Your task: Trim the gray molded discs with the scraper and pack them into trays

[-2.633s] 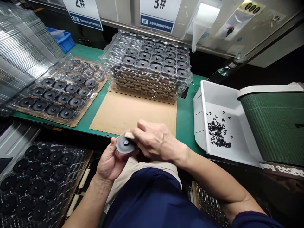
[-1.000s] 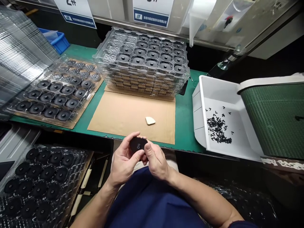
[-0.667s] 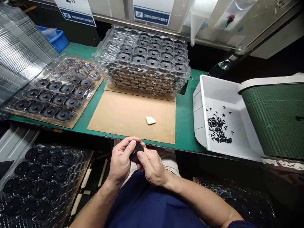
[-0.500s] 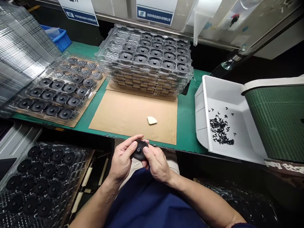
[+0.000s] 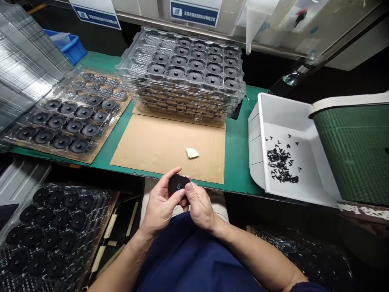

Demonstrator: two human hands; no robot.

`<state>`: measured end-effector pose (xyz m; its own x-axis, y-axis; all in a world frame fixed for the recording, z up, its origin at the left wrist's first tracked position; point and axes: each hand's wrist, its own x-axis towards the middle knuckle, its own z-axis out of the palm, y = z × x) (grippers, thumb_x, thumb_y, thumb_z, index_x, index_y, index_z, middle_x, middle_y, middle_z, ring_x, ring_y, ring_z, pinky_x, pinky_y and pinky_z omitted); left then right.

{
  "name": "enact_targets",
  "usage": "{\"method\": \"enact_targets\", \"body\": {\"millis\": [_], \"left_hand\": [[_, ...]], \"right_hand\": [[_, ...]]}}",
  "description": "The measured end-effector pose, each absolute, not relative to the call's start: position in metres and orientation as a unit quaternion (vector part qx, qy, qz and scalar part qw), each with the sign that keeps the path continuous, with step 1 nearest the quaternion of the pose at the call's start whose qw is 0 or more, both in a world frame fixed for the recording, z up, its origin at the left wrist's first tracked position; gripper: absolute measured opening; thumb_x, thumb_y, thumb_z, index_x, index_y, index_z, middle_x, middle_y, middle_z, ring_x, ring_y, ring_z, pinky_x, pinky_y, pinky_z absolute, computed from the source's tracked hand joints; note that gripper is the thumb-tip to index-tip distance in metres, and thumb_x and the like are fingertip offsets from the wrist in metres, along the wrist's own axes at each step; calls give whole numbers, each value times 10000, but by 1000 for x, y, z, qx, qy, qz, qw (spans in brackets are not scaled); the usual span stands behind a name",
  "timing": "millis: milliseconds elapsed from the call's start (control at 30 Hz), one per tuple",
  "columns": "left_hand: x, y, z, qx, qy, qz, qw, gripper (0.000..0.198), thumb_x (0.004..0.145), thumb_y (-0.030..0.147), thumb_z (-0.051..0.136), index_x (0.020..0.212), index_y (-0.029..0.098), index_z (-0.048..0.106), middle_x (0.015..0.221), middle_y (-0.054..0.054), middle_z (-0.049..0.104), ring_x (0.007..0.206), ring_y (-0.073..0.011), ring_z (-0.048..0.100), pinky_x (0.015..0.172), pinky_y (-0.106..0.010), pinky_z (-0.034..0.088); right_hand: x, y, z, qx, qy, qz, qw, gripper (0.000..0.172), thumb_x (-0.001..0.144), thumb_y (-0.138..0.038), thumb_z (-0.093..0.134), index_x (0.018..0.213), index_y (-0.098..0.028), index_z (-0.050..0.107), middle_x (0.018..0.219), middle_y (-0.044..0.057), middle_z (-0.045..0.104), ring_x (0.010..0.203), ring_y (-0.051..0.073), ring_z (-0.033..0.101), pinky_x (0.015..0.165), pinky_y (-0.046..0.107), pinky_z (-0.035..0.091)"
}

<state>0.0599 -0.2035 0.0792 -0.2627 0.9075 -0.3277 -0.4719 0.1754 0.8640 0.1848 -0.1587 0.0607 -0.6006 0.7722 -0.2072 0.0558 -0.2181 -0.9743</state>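
Note:
A round black plastic disc (image 5: 176, 182) with a small raised hub is held between both hands, just in front of the table's edge. My left hand (image 5: 161, 202) grips its left and lower side, thumb lying across the front face. On the right side, my right hand (image 5: 199, 206) pinches the rim, its thumb on the face and its fingers partly hidden behind. Beyond the hands, a cream-coloured wedge-shaped piece (image 5: 192, 153) lies on the brown cardboard sheet (image 5: 152, 142).
Clear trays (image 5: 185, 97) with similar discs are stacked at the back. Another disc-filled tray (image 5: 67, 121) lies left, and more discs sit in a lower-left tray (image 5: 48, 227). A white bin (image 5: 313, 162) with small black pieces stands right, beside a green conveyor belt (image 5: 355, 154).
The disc has tilted and turned in my hands. My left thumb has slid from its upper face down to its lower edge. The view has shifted slightly.

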Motion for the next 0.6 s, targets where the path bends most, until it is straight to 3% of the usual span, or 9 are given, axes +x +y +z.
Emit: {"method": "enact_targets", "body": {"millis": [200,300,433,600], "left_hand": [[72,-206,73,283,631,555,463,250,809,367,844,961,200,737,939,-53,758,860,-205,710,689,-232,578],[82,-204,65,312,634,531,468,192,825,371,831,833,193,759,865,-46,758,835,-200,706,762,-249,571],[100,-199,57,335,653,476,485,235,798,430,848,863,206,819,928,-62,800,897,-222,732,801,-236,586],[129,-188,32,351,670,377,534,395,765,526,847,1024,228,835,1064,-54,812,1012,-240,750,848,-204,605]], "right_hand": [[200,-171,50,-310,-609,689,241,616,1065,-695,290,780,-188,495,656,-7,522,570,99,502,565,229,417],[218,-175,40,-311,-670,619,267,532,1073,-604,365,770,-188,501,697,-2,535,637,110,501,629,240,427],[252,-177,25,-374,-713,497,324,321,1046,-441,457,923,-173,584,896,45,609,819,145,568,777,262,480],[308,-175,3,-496,-694,426,301,192,996,-363,615,1041,-177,621,983,40,667,895,147,634,827,238,501]]}}
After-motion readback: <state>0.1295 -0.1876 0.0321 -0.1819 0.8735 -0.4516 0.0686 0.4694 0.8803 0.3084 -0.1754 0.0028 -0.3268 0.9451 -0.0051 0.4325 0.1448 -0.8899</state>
